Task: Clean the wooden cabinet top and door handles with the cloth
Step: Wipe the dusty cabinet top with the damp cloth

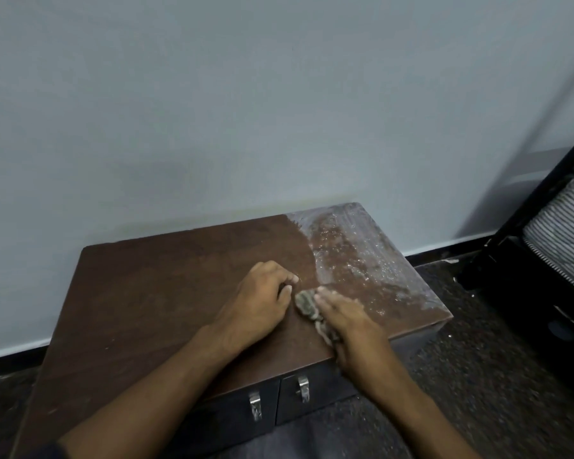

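A low wooden cabinet stands against the wall; its brown top (153, 286) looks wiped on the left, while the right part (355, 246) is covered with grey dust and specks. A bunched grey cloth (307, 304) lies near the middle front of the top. My right hand (348, 321) lies on the cloth with straight fingers, pressing it down. My left hand (262, 299) rests on the top just left of the cloth, fingers curled, fingertips at the cloth's edge. Two metal door handles (255, 405) (303, 389) show on the dark front below.
A pale wall (279, 111) rises directly behind the cabinet, with a dark skirting (10, 359). Dark speckled carpet (478, 376) lies to the right. A black frame (524, 260) holding a striped cushion (564, 233) stands at the far right.
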`<act>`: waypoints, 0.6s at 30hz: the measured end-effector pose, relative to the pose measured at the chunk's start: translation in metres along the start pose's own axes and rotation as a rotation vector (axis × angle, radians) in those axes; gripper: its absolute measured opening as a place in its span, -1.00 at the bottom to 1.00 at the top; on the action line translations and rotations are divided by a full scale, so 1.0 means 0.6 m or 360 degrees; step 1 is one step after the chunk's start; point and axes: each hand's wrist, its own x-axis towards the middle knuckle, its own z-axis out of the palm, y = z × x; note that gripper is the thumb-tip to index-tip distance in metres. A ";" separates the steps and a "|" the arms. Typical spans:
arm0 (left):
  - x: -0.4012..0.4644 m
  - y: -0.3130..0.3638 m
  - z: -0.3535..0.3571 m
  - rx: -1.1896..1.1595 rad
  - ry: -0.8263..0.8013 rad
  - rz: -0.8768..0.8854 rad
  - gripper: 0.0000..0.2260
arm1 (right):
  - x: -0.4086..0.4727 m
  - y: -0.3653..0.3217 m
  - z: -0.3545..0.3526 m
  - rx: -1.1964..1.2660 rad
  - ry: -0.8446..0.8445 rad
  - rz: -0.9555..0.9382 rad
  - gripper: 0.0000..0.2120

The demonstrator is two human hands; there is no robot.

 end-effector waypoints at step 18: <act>0.011 0.007 0.020 0.0040 0.0043 0.0087 -0.81 | 0.011 0.029 0.005 -0.0027 0.0079 0.0039 -0.39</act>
